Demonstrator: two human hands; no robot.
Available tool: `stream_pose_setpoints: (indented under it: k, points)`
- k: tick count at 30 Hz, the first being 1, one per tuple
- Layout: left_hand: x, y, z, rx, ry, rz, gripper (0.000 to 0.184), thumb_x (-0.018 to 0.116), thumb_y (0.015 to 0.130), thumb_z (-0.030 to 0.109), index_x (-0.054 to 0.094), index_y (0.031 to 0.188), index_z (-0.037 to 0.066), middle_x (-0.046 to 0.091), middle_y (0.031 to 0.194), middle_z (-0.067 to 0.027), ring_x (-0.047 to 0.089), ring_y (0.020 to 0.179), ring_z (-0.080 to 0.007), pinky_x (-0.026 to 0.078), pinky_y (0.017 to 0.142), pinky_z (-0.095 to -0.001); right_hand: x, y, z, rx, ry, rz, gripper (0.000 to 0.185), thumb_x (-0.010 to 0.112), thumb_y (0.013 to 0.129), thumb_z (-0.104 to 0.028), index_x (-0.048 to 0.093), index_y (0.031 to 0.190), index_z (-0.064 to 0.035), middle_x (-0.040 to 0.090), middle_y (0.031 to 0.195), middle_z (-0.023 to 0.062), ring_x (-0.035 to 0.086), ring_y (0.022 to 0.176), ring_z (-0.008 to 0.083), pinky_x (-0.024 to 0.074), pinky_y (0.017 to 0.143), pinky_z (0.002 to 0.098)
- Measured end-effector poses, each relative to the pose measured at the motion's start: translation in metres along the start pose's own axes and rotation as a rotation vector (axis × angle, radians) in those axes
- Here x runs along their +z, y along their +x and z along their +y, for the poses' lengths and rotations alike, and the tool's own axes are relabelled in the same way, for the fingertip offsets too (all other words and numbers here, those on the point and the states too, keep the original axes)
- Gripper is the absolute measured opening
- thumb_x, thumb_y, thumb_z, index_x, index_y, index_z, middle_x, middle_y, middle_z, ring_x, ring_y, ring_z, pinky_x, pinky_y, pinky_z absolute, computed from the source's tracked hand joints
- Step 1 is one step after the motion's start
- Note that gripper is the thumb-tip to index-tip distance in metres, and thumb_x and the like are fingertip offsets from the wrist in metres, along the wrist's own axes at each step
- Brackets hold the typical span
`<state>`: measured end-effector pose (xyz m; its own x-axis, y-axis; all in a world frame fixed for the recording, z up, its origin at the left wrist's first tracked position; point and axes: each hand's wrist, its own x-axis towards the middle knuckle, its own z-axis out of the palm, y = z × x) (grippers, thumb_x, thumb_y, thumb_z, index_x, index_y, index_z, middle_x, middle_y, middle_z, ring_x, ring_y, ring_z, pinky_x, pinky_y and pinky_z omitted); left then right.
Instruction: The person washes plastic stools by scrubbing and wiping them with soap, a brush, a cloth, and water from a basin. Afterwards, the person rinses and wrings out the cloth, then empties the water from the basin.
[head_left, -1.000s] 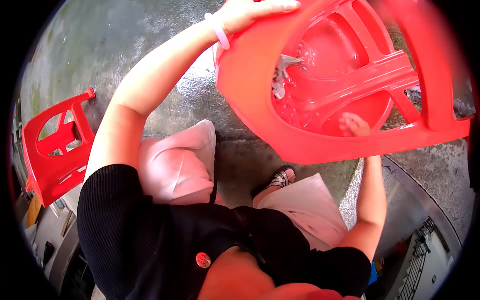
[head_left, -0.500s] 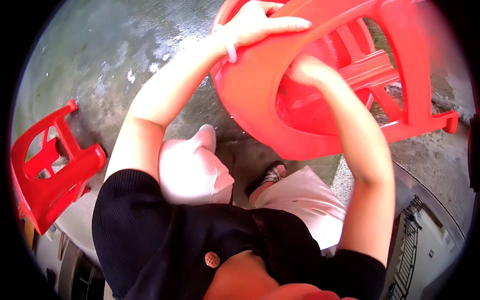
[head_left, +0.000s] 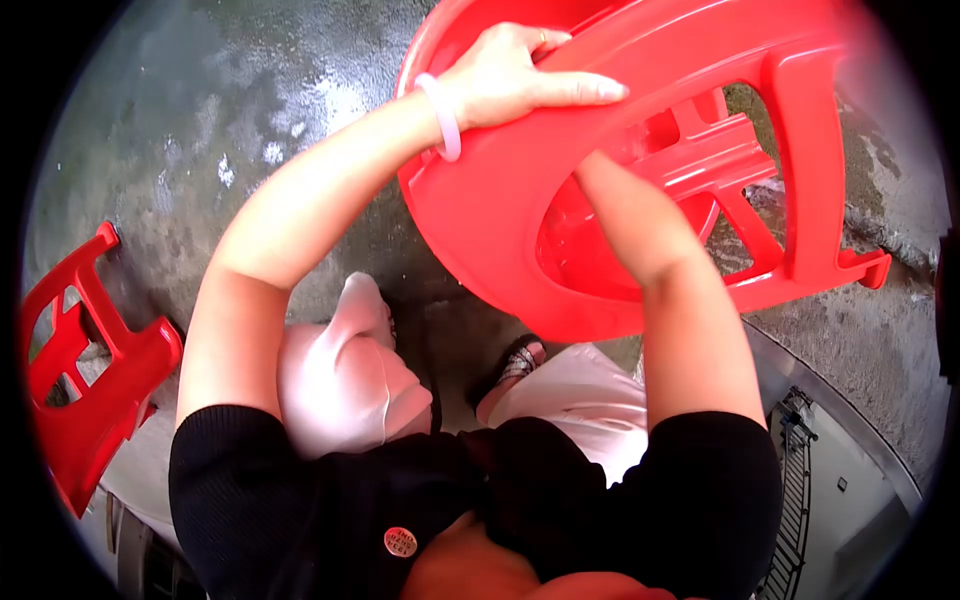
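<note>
A red plastic armchair is tipped in front of me, its side panel towards me. My left hand, with a pale bangle on the wrist, grips the chair's upper edge. Its thumb lies along the outer face while the other fingers curl over the rim. My right forearm passes through the large opening below the armrest. Past the wrist, the right hand is hidden behind the panel, so its fingers do not show.
Another red plastic chair stands at the left. The concrete floor looks wet, with shiny patches. My sandalled foot is just below the held chair. A metal railing shows at lower right.
The held chair has shifted slightly left and down in view. My right hand has gone deeper through the opening, out of sight behind the panel. My left hand keeps its grip.
</note>
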<state>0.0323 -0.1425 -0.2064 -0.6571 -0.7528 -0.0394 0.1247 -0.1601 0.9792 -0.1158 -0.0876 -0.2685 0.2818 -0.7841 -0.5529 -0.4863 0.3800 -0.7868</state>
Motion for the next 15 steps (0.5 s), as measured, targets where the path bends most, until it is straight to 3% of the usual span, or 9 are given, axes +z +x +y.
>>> stream_pose_setpoints:
  k: [2,5,9,10,15]
  points:
    - [0.003,-0.001,0.003,-0.009,-0.007,-0.014,0.047,0.073,0.077,0.030,0.062,0.108,-0.002,0.066,0.093,-0.0089,0.064,0.081,-0.0120,0.052,0.073,-0.0257,-0.015,0.005,0.006,0.047,0.069,-0.022,0.024,0.050,0.089,-0.022,0.059,0.106,-0.0068,0.064,0.094,0.0107,0.062,0.086,0.0233,0.0500,0.071,0.0366]
    - [0.004,0.000,0.005,-0.054,-0.077,-0.023,0.057,0.078,0.070,0.036,0.063,0.109,-0.003,0.067,0.096,-0.0126,0.065,0.082,-0.0152,0.053,0.077,-0.0277,0.020,0.015,-0.009,0.101,0.157,-0.008,0.024,0.050,0.089,-0.022,0.059,0.106,-0.0069,0.064,0.093,0.0102,0.062,0.084,0.0226,0.0501,0.070,0.0361]
    - [0.005,-0.004,0.009,-0.024,-0.111,-0.024,0.050,0.076,0.073,0.034,0.064,0.108,-0.001,0.067,0.095,-0.0121,0.065,0.082,-0.0139,0.053,0.075,-0.0269,0.041,-0.014,-0.019,0.153,0.284,-0.014,0.023,0.051,0.090,-0.022,0.059,0.105,-0.0072,0.064,0.091,0.0094,0.063,0.083,0.0218,0.0504,0.068,0.0356]
    - [0.011,-0.002,0.019,0.008,-0.114,-0.094,0.046,0.068,0.081,0.026,0.058,0.119,0.001,0.063,0.109,-0.0087,0.058,0.097,-0.0149,0.045,0.088,-0.0295,0.034,-0.020,-0.018,0.169,0.313,-0.032,0.023,0.051,0.090,-0.022,0.059,0.105,-0.0073,0.064,0.091,0.0092,0.063,0.083,0.0216,0.0504,0.068,0.0354]
    - [0.009,-0.003,0.020,-0.001,-0.135,-0.115,0.045,0.068,0.082,0.025,0.058,0.119,0.001,0.063,0.109,-0.0081,0.058,0.097,-0.0144,0.046,0.087,-0.0290,0.026,-0.043,-0.025,0.236,0.450,-0.110,0.022,0.051,0.090,-0.022,0.059,0.105,-0.0076,0.064,0.089,0.0082,0.063,0.081,0.0206,0.0507,0.066,0.0347]
